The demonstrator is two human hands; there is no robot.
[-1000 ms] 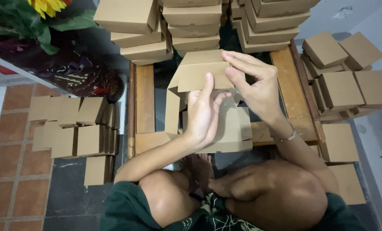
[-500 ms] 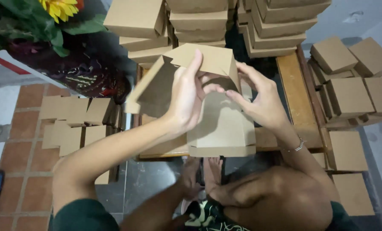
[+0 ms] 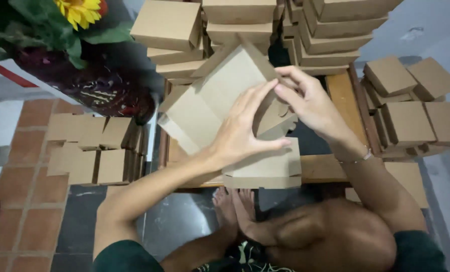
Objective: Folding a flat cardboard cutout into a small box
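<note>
A brown cardboard box blank (image 3: 212, 103), partly folded, is held tilted above a low wooden table (image 3: 343, 93). My left hand (image 3: 242, 133) lies spread across its inner face, fingers pointing up and right. My right hand (image 3: 310, 103) pinches the upper right flap, with a thin bracelet at the wrist. A finished flat cardboard box (image 3: 265, 174) lies under the blank at the table's near edge. My bare knee and feet show below.
Stacks of folded cardboard boxes (image 3: 252, 27) stand at the back of the table. More closed boxes (image 3: 411, 108) lie on the right floor. Flat unfolded blanks (image 3: 91, 148) lie on the left tiles. A dark vase with a sunflower (image 3: 81, 12) stands at top left.
The blank has swung from a nearly closed shape to an opened, tilted sheet. My left hand has slid down across its inner face and my right hand moved to the upper right flap.
</note>
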